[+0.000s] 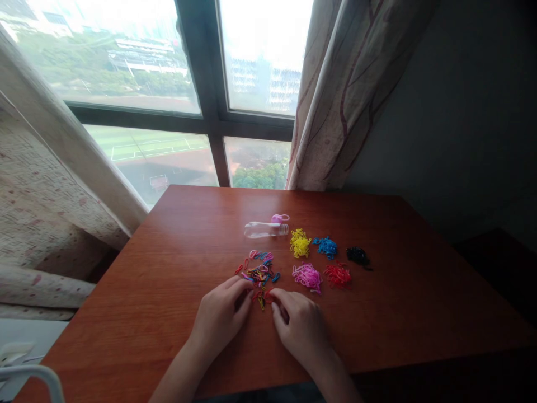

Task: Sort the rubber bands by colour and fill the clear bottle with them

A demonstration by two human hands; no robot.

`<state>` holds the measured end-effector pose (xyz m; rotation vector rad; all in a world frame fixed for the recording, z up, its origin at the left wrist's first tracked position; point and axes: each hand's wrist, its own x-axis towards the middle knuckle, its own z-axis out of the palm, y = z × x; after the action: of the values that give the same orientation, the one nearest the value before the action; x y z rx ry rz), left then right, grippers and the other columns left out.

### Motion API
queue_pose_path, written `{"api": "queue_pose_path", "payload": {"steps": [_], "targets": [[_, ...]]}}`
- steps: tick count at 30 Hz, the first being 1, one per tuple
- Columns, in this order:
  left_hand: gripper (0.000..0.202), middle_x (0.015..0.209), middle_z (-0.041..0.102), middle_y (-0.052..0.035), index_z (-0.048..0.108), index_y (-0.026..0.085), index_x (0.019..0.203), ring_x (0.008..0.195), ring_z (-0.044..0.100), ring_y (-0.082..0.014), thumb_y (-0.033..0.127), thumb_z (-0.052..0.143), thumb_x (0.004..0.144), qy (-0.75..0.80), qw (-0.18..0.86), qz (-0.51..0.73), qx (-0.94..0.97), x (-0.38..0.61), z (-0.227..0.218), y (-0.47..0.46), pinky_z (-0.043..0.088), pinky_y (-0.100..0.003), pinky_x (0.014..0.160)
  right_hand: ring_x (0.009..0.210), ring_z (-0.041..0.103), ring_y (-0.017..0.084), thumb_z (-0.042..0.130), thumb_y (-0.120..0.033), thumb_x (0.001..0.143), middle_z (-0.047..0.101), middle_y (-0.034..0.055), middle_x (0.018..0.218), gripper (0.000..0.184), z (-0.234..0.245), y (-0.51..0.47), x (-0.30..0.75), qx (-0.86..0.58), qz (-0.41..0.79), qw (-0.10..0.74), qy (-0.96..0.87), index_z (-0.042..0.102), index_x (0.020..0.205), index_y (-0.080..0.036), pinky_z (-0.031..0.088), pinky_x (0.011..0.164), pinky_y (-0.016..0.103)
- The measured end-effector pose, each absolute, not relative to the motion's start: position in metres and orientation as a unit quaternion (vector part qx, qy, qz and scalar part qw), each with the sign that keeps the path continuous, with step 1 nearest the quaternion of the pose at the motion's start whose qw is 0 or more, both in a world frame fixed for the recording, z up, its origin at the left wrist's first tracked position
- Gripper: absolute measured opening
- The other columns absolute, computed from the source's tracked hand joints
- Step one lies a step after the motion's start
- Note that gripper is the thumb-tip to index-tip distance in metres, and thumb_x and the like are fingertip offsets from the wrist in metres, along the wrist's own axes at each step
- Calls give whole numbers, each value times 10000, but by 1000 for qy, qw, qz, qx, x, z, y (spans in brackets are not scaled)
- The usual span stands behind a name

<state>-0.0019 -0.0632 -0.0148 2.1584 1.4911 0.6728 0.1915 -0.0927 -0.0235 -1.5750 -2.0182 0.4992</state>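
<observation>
Small coloured loops that look like rubber bands lie in a loose mixed pile [262, 271] in front of my hands. My left hand [222, 308] is at its left edge, thumb and forefinger drawn together; what they pinch, if anything, is too small to make out. To the right of it, my right hand [300, 322] has its fingertips closed at a red loop [268, 296], near a few yellow and dark ones. Sorted by colour, a pink pile [307, 277], a red pile [337, 275], a yellow pile [300, 244], a blue pile [326, 247] and a black pile [358, 256] sit further right.
Behind the piles a clear bottle [265, 230] lies on its side, a pink cap with a ring [277, 218] beside it. The brown wooden table [146, 291] stands against a window, with curtains [335, 101] on both sides. A white curved bar [39, 372] shows at lower left.
</observation>
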Motion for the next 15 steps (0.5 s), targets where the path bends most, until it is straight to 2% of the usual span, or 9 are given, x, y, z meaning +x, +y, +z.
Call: {"api": "queue_pose_path", "payload": {"steps": [6, 15], "targets": [[137, 969, 708, -1, 653, 254, 943, 875, 673, -182, 224, 523, 909, 540, 215, 239, 778, -3, -17, -62, 484, -260, 731, 780, 653, 179, 516, -116, 875, 719, 10, 859, 248, -29, -85, 188, -578, 177, 276, -747, 665, 1035, -231, 406, 702, 257], [135, 978, 705, -4, 647, 255, 954, 875, 668, -175, 229, 520, 919, 535, 216, 243, 779, -3, -19, -63, 479, -259, 744, 713, 622, 174, 566, -155, 875, 687, 4, 785, 195, -34, -93, 190, -596, 166, 289, -731, 661, 1029, -229, 385, 670, 272]]}}
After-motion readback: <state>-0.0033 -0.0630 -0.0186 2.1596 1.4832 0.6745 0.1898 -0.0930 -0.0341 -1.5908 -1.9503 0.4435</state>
